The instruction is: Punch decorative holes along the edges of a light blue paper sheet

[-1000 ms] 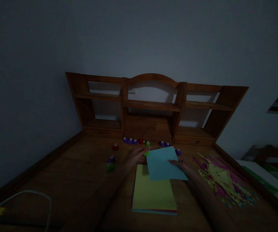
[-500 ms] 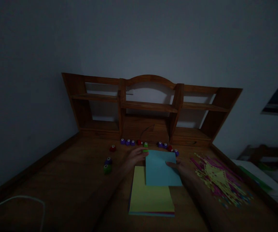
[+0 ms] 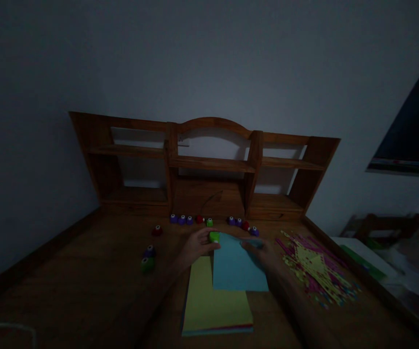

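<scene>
My left hand (image 3: 195, 248) is closed round a small green paper punch (image 3: 214, 237), thumb below and fingers above. The punch sits at the upper left corner of a light blue paper sheet (image 3: 236, 269). Whether the corner is inside its slot I cannot tell. My right hand (image 3: 262, 253) pinches the sheet near its upper right side, thumb on top, and the top edge bows slightly. Beneath the sheet lies a stack of coloured paper (image 3: 213, 310) with yellow uppermost.
Several purple, red and green punches (image 3: 182, 219) stand along the wooden shelf unit (image 3: 213, 164). A green punch (image 3: 147, 264), a purple one and a red one are at the left. Pink and yellow strips (image 3: 314, 266) lie heaped at the right. A pale cable (image 3: 9, 325) crosses the lower left.
My left hand has brought the green punch to the blue sheet's corner. The sheet's top edge has bent under my right hand. The whole view has shifted a little.
</scene>
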### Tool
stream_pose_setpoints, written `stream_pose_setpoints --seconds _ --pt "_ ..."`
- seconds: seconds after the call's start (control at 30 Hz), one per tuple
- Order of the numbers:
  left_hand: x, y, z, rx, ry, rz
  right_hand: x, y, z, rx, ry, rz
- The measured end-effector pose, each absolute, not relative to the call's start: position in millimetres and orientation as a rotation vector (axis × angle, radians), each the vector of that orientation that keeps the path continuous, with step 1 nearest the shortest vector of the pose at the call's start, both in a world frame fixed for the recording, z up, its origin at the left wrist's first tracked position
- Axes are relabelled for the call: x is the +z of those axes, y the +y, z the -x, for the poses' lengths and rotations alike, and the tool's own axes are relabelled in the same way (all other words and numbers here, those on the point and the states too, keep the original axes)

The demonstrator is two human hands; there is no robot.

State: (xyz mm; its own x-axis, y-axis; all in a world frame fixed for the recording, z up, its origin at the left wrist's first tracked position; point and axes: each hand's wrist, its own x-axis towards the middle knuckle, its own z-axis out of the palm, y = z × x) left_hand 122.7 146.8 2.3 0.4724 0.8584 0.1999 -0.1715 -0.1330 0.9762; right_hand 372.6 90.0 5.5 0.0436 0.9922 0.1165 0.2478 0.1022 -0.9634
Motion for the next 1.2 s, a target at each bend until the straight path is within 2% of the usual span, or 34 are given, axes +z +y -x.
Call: stream_pose_setpoints --seconds 0.53,1.2 --pt "3.5 146.1 -121.0 1.005 0.637 -1.47 7.5 88.0 -372.7 1.06 -1.435 1.263" --pt "7.0 146.4 -117.8 0.918 0.714 -1.41 11.5 84.0 -371.1 1.124 -1.373 1.427"
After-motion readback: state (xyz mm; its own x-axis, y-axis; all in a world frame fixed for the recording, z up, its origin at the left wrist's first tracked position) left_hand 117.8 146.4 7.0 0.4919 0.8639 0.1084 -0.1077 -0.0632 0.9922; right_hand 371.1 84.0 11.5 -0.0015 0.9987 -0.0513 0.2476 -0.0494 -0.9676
